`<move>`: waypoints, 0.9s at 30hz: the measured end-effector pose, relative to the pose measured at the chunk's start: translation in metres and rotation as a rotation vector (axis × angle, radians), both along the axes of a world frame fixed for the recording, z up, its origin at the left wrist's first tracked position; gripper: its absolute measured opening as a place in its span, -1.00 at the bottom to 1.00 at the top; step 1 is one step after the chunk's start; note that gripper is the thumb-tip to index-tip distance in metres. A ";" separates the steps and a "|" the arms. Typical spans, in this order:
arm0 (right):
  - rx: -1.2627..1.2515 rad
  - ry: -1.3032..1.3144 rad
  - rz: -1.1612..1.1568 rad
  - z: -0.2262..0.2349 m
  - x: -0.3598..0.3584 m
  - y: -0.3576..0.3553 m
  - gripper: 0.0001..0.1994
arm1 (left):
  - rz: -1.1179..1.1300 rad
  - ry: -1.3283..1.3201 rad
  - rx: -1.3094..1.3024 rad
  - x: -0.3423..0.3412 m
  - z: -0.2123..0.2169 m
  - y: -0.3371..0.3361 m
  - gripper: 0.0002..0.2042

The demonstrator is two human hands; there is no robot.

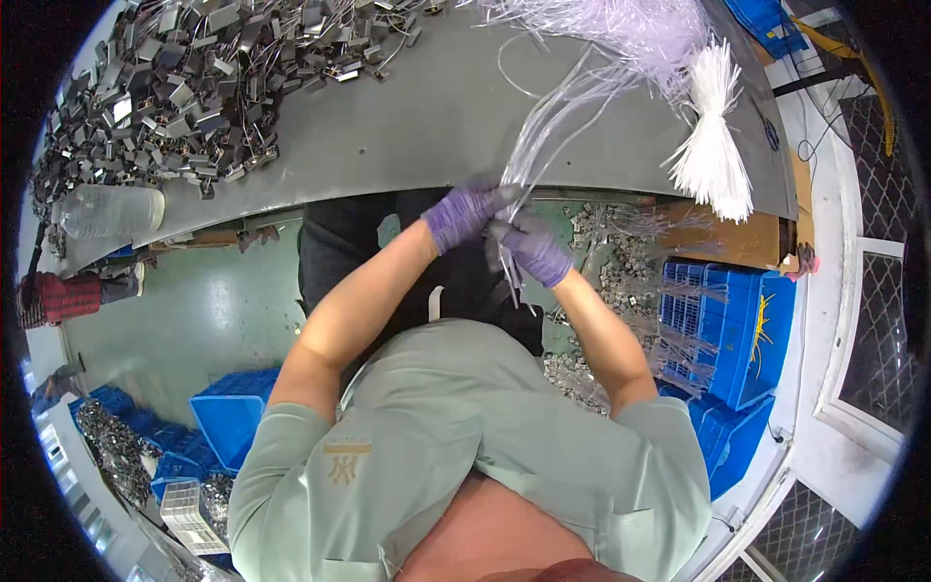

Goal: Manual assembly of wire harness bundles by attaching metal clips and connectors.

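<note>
My left hand [467, 213], in a purple knit glove, is closed round a bunch of long, thin, clear-white plastic strands [545, 126] at the near edge of the table. Just below it my right hand [535, 250], gloved alike, has its fingers curled round the lower part of the same bunch, whose ends hang over my lap. The upper ends trail across the table to a tangled, lilac-tinted heap of similar strands [621, 34]. To its right lies a thick white bundle of thin strips [713, 145], gathered in the middle and fanned at both ends.
Small grey metallic blocks with wires [184, 92] are heaped at the table's [407, 126] far left. A clear plastic container [112, 211] lies near its left edge. Blue crates [742, 335] stand at the right, others [233, 412] lower left. Another person [73, 296] is at far left.
</note>
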State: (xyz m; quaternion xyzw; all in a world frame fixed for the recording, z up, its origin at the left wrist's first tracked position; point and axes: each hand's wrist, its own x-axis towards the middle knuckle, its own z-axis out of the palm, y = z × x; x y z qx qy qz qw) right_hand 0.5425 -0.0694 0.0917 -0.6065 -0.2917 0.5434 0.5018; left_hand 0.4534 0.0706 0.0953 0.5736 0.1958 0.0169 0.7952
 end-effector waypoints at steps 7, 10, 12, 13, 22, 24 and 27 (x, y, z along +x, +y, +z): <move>-0.079 -0.041 -0.086 0.004 0.034 -0.012 -0.67 | -0.114 0.100 0.315 0.070 0.024 0.036 -0.53; -0.096 -0.162 -0.006 0.002 0.045 -0.020 -0.60 | -0.096 0.118 0.262 0.084 0.014 0.023 -0.55; 0.120 0.448 -0.060 -0.001 0.050 -0.029 -0.55 | -0.079 0.090 0.133 0.082 0.004 0.014 -0.59; 0.068 0.510 -0.150 -0.003 0.052 -0.034 -0.49 | -0.052 0.099 0.003 0.080 0.000 0.011 -0.62; 0.155 0.611 -0.291 -0.015 0.053 -0.033 -0.61 | -0.244 0.138 0.236 0.090 0.003 0.014 -0.61; 0.151 0.480 -0.212 -0.008 0.056 -0.033 -0.63 | -0.324 0.136 0.422 0.101 0.002 0.024 -0.62; 0.100 0.304 -0.309 0.002 0.058 -0.036 -0.68 | -0.100 0.013 1.196 0.130 -0.003 0.057 -0.63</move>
